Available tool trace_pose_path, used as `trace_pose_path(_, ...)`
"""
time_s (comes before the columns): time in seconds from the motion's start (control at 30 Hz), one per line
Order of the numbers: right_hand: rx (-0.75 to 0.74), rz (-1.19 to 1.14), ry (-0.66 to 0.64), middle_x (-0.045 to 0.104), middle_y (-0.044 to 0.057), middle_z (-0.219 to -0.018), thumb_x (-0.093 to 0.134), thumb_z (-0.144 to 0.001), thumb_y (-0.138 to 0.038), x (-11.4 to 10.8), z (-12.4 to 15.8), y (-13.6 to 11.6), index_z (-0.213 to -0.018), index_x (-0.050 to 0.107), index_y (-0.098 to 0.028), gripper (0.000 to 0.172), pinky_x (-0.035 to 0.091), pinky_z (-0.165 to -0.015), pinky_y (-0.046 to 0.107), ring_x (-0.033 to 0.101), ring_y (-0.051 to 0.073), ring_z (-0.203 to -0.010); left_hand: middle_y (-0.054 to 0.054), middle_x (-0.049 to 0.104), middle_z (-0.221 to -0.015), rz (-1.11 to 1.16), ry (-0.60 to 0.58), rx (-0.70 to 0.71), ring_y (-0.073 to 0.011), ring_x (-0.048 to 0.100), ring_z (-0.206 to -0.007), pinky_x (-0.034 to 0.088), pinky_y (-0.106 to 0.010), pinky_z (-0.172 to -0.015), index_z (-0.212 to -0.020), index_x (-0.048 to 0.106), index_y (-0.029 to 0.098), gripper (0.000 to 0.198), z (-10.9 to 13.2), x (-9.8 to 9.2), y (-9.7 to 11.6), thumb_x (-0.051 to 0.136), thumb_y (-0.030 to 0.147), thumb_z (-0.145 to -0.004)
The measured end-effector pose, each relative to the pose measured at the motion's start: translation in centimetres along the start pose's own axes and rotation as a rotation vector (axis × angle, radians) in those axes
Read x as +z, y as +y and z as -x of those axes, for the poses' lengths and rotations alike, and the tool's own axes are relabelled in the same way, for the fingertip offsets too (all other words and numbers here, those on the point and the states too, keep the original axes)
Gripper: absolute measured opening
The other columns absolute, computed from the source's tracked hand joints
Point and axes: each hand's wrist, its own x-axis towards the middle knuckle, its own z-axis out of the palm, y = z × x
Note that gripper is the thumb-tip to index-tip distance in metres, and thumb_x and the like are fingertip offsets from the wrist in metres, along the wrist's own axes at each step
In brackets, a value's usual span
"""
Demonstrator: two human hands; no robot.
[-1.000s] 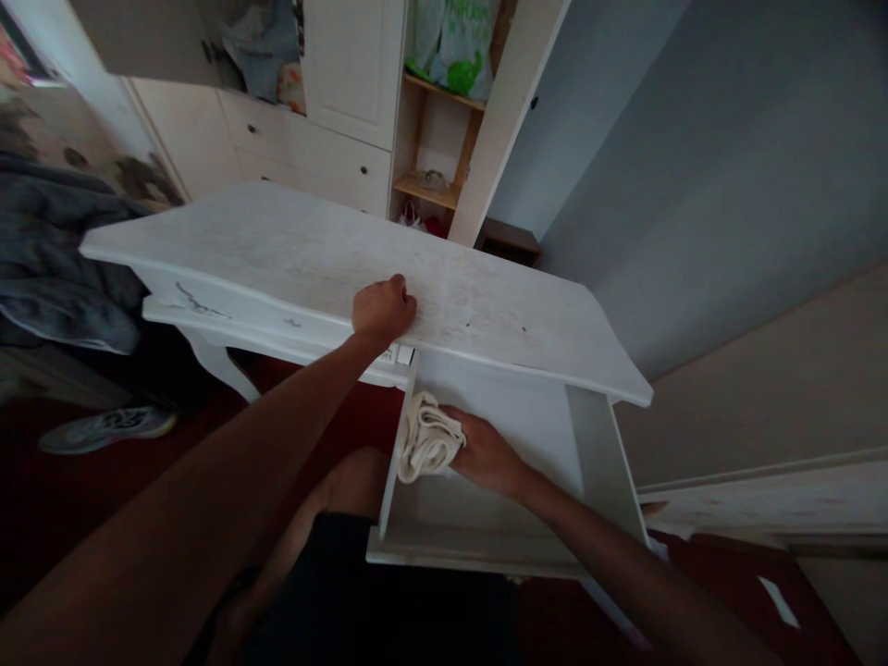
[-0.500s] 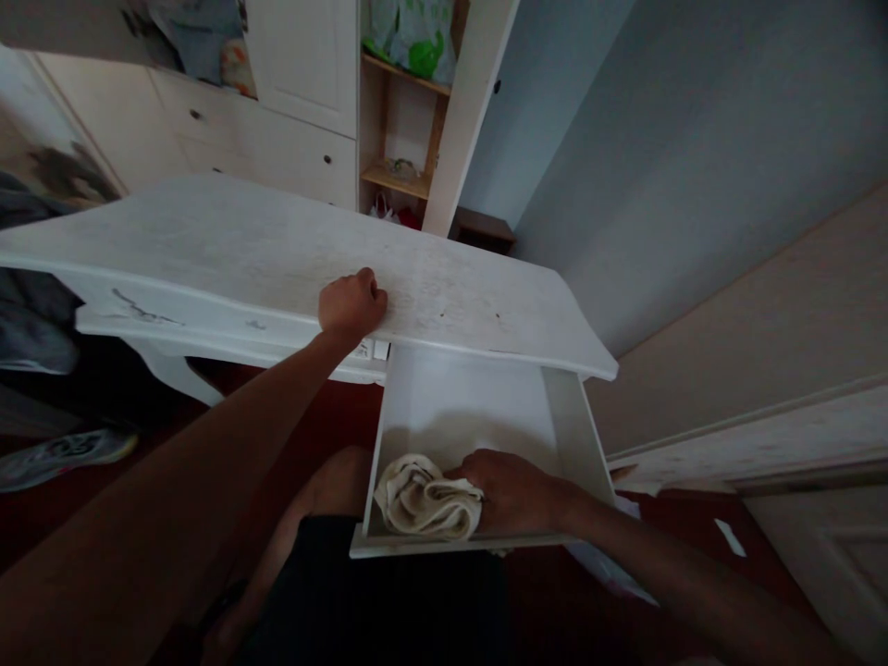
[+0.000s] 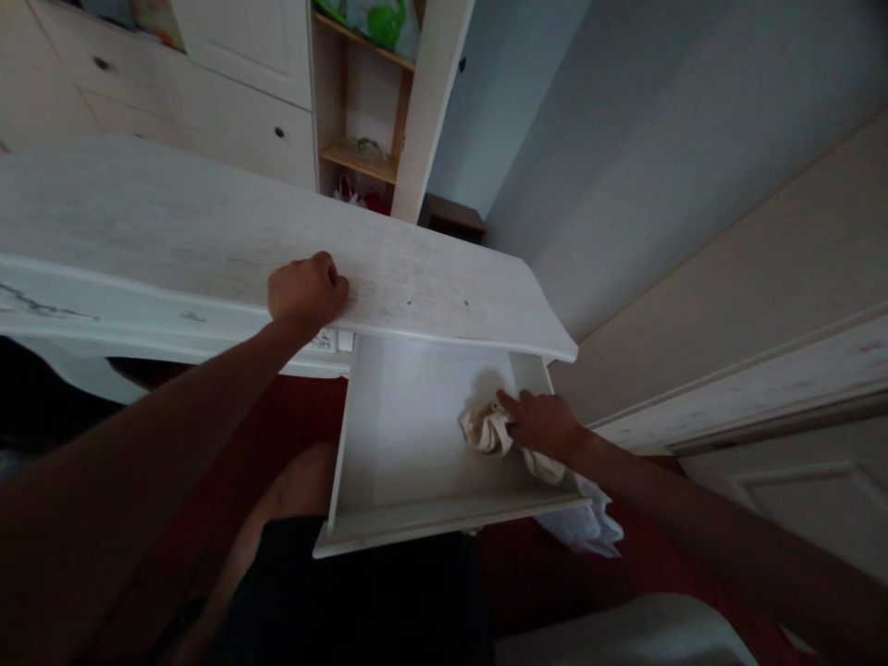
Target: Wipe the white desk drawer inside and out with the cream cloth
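Cabinet (image 3: 208, 102) is standing beyond the drawer (image 3: 402, 435), off to its left. Table top (image 3: 187, 208) is running from far left across behind the drawer, front edge overhanging the drawer's back end.

Left hand (image 3: 305, 289) is resting at that edge, just left of the drawer's back left corner. Fingers are sitting curled in a loose fist; nothing is showing in them, can't tell about the inside of the palm. Knee (image 3: 302, 486) is sitting left of the drawer, shorts (image 3: 347, 592) below its front.

Cloth (image 3: 486, 430) is lying in the drawer's right half. It's bunching up, long axis slanting from the middle of the drawer toward its front right corner. Key relation: the main fold is sitting left of and under the right-hand fingertips; another flap is sticking out below the palm, toward that corner. Right hand (image 3: 541, 421) is the nearer one by far. Its fingers are gripping the cloth, no gap showing, one finger pointing left over the top; thumb isn't readable.

Edges: the drawer's right wall is passing under the forearm, front wall is running near the flap; can't tell if they're touching. Room is lying leftward, across to the drawer's left wall. Plastic bag (image 3: 586, 523) is sitting just outside the drawer's front right corner.
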Motion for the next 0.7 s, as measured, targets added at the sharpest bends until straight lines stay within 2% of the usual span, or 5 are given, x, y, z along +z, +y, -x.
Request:
trace_pose_path(0.13,0.096,0.080,0.184,0.062,0.022,-0.130,0.041,-0.101,-0.024,-0.8,-2.8,1.6,-0.143,0.050,-0.019,0.044,0.055,-0.078,0.039,0.072,0.031,-0.100,-0.018,0.074,-0.101,0.062,0.000,-0.015,-0.0367,0.068,-0.099,0.049,-0.051,-0.090,-0.104,0.071,0.020,0.028,0.0,0.1,0.0,0.053,0.031,-0.086)
trace_pose_path(0.3,0.044,0.150,0.272,0.060,0.027,-0.131,0.027,-0.102,-0.014,-0.7,-3.8,2.6,-0.139,0.052,-0.011,0.045,0.056,-0.075,0.039,0.072,0.031,-0.099,-0.019,0.074,-0.102,0.014,0.002,-0.005,-0.0353,0.068,-0.098,0.050,-0.049,-0.088,-0.106,0.071,0.016,0.033,0.0,0.0,0.0,0.050,0.033,-0.087)
trace_pose_path(0.4,0.020,0.079,0.169,0.065,0.028,-0.125,0.038,-0.098,-0.013,-0.2,-3.3,2.5,-0.130,0.060,-0.008,0.040,0.055,-0.080,0.042,0.072,0.033,-0.100,-0.017,0.075,-0.103,-0.019,0.007,-0.006,-0.0332,0.068,-0.098,0.050,-0.045,-0.087,-0.108,0.071,0.017,0.035,0.0,0.0,-0.1,0.047,0.034,-0.089)
trace_pose_path(0.53,-0.051,0.001,-0.036,0.076,0.016,-0.110,0.053,-0.090,-0.019,0.9,-1.8,2.6,-0.115,0.072,-0.017,0.031,0.054,-0.083,0.041,0.073,0.032,-0.103,-0.016,0.075,-0.104,-0.014,0.011,-0.014,-0.0335,0.068,-0.099,0.050,-0.043,-0.087,-0.107,0.071,0.021,0.033,0.0,0.1,-0.1,0.048,0.034,-0.088)
trace_pose_path(0.7,-0.124,-0.069,-0.188,0.076,0.013,-0.120,0.061,-0.085,-0.029,2.2,0.6,3.1,-0.130,0.069,-0.026,0.046,0.053,-0.086,0.041,0.072,0.033,-0.112,-0.015,0.075,-0.103,-0.007,0.005,-0.018,-0.0332,0.067,-0.101,0.050,-0.042,-0.089,-0.107,0.070,0.022,0.031,0.0,0.2,-0.1,0.049,0.034,-0.087)
